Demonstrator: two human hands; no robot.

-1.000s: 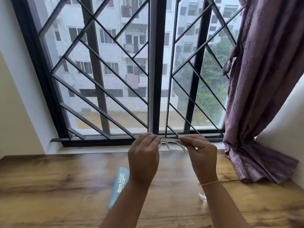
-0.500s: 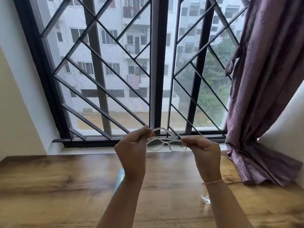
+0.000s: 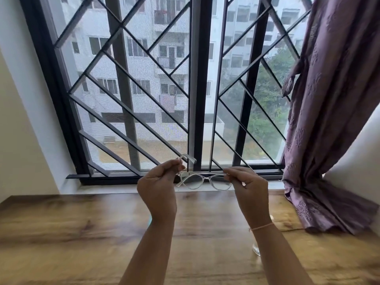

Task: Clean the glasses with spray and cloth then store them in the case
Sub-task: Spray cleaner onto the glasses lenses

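Clear-framed glasses (image 3: 202, 181) hang in the air above the far edge of the wooden table (image 3: 82, 233), lenses facing down and away. My left hand (image 3: 158, 190) pinches the left temple arm, which sticks up and curves right. My right hand (image 3: 249, 189) pinches the frame's right end. Just a sliver of the light blue case (image 3: 150, 220) shows behind my left wrist. A clear spray bottle (image 3: 256, 248) stands on the table, mostly hidden by my right forearm. No cloth is visible.
A barred window (image 3: 191, 89) with a pale sill (image 3: 107, 188) runs along the table's far side. A purple curtain (image 3: 329, 120) hangs at the right and pools on the table's right corner. Walls close in on both sides.
My hands have spread apart and the glasses have unfolded, with the left temple arm swung up. The view has tilted so my left arm now covers most of the blue case.
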